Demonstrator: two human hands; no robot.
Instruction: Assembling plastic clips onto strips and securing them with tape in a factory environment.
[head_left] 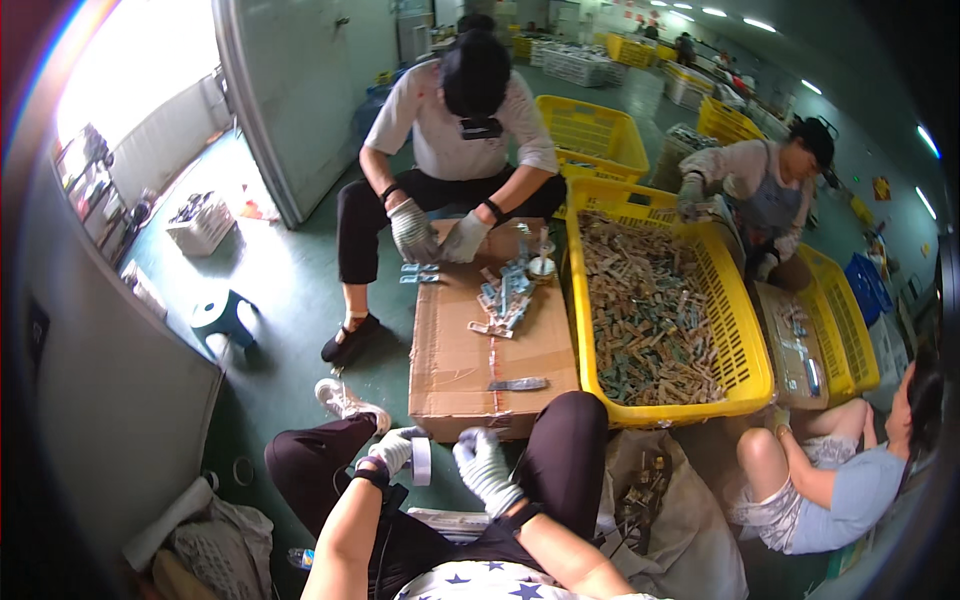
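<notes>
My left hand (393, 452), in a striped knit glove, is closed on a roll of white tape (422, 462) in front of my left knee. My right hand (486, 472), gloved the same way, is apart from the roll, over my lap. Its fingers are curled in, and what they hold, if anything, is too small to make out. Just beyond both hands stands a cardboard box (450, 350). A metal-coloured cutter or blade (518, 384) lies on its near part. Farther back on it is a loose pile of small bluish and tan pieces (500, 302).
Across the box, a co-worker's gloved hands (440, 238) are by some small blue pieces (419, 273). A large yellow basket (660, 412) full of small pieces stands right of the box. Two other people sit beyond it. A sack (700, 530) lies by my right leg; a stool (222, 318) stands left.
</notes>
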